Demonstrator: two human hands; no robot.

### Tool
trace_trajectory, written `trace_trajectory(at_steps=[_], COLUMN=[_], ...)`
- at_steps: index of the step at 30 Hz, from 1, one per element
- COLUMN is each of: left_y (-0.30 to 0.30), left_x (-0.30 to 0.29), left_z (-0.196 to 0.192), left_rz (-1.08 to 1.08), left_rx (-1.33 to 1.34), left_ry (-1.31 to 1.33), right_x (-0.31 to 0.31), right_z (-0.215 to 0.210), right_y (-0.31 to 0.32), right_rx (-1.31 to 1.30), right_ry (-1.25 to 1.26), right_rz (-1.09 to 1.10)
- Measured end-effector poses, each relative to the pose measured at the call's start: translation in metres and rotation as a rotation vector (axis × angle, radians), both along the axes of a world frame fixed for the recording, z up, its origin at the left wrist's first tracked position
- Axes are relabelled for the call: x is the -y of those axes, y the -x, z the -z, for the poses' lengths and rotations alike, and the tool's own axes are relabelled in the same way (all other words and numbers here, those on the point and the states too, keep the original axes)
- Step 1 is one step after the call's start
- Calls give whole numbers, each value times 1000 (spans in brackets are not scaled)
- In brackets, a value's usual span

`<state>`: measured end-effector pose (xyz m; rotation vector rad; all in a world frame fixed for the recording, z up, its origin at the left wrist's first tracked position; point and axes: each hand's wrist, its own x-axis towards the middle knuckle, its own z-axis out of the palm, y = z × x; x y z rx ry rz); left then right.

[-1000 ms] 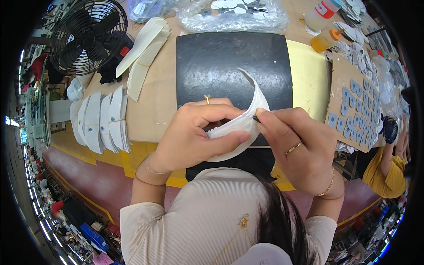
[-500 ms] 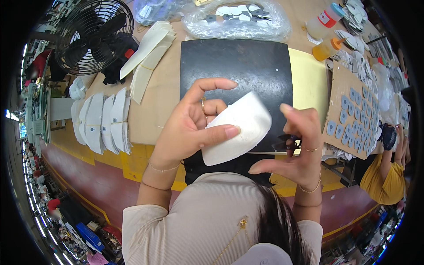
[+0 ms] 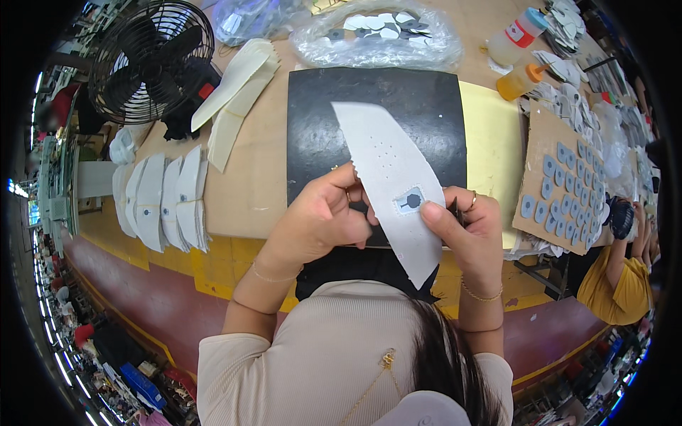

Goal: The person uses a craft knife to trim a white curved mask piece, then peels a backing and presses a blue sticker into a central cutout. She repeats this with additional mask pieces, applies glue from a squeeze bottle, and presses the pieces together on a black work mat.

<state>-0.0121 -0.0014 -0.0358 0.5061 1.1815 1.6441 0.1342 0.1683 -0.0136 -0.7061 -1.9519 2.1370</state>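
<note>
A white, curved shoe-upper-like panel (image 3: 387,156) stands tilted over the black mat, showing small punched holes and a little grey patch (image 3: 409,201) with a dark shape. My right hand (image 3: 472,231) pinches its right edge, thumb on the front beside the patch. A small dark object (image 3: 455,211) sits among the right fingers, mostly hidden. At the panel's left edge is my left hand (image 3: 323,216), its fingers curled and their tips partly behind the panel. The black mat (image 3: 369,89) lies on the table below.
Stacked white panels (image 3: 163,202) and long cream strips (image 3: 238,99) lie left, near a black fan (image 3: 153,60). A plastic bag of cut pieces (image 3: 376,42) is at the back. Right are glue bottles (image 3: 522,82) and cardboard with grey patches (image 3: 561,188). A person in yellow (image 3: 618,287) is beyond.
The panel has been turned and opened out, so its patch and holes now show. My right hand has closed on its right edge; the left has shifted to the left edge.
</note>
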Motion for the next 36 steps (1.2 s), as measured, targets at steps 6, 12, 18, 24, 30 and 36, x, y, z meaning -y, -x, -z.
trace_trajectory(at_steps=[6, 12, 18, 24, 30, 36], left_y=[-13, -19, -20, -20, -8, -7], left_x=[-4, -4, -1, -4, -7, -4], left_z=[-20, -24, -23, -22, -17, -19], left_rz=[-164, -230, -220, -260, -368, -316], left_rx=[-52, -314, -624, -679, -395, -395], left_ry=[40, 54, 94, 79, 3, 65], right_x=[4, 12, 14, 14, 8, -8], right_z=[5, 2, 6, 7, 4, 3], right_y=[-2, 6, 16, 21, 1, -6], right_rx=[-40, -221, -464, -522, -471, -34], right_ry=[-21, -670, -942, -1086, -745, -896], right_rz=[14, 258, 151, 87, 9, 245])
